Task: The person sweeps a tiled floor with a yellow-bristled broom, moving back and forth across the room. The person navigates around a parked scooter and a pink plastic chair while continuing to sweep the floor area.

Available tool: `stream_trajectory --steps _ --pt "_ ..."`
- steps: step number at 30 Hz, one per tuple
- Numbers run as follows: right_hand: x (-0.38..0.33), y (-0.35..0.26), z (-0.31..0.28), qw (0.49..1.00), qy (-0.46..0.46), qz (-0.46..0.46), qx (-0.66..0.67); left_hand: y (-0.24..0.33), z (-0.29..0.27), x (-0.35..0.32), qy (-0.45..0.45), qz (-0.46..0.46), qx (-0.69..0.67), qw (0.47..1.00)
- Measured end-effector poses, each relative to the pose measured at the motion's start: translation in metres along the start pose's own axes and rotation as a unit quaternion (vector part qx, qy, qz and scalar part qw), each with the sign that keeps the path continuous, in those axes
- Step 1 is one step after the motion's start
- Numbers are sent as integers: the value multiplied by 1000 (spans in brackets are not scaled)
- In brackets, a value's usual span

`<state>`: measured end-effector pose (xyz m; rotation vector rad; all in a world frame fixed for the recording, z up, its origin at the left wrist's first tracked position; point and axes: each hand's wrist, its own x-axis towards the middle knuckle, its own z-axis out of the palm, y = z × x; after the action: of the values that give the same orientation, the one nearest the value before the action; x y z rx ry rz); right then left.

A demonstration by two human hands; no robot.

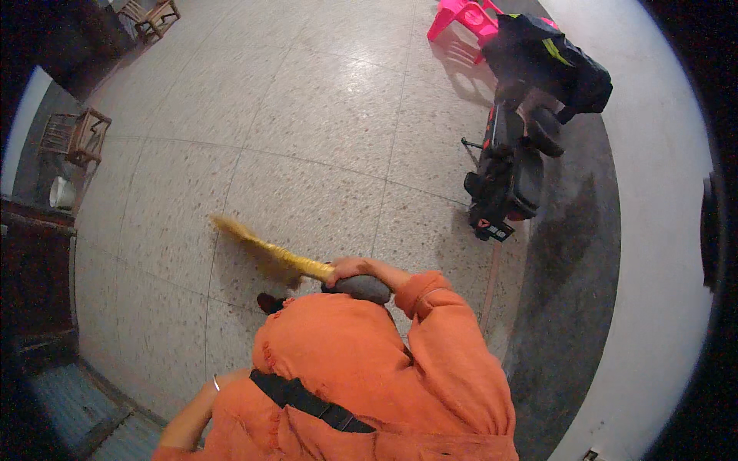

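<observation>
My right hand (350, 269) is closed around the end of a yellow broom (288, 257), just in front of my body. From my grip the broom slants away to the far left, low over the speckled tiled floor (307, 184). Brownish, blurred bristles seem to hang along its near side, and its outer end is frayed. Down at my left side, my left forearm (194, 415) shows a light bracelet at the wrist. The left hand itself is hidden behind my orange clothing.
A black two-wheeled scooter (503, 177) stands at the right by the white wall (646, 154), with a dark cover (550, 61) over its front. Behind it is a pink plastic stool (469, 19). Wooden chairs (81, 137) and a white bucket (61, 194) are at the left.
</observation>
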<state>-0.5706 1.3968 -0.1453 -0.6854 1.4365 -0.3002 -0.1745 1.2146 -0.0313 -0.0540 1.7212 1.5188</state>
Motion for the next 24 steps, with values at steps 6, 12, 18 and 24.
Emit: stream_trajectory --steps 6,12,18,24 --pt "-67 18 -64 982 62 32 177 6 5 -3 3 13 -13 1000" --pt "-62 -5 -97 953 286 44 93 14 18 -3 24 51 -6 998" --pt "-38 -51 -88 954 288 -10 80 24 42 2 55 67 -18 996" --pt "30 -84 -37 983 156 -79 58 31 64 -1 85 76 -45 992"
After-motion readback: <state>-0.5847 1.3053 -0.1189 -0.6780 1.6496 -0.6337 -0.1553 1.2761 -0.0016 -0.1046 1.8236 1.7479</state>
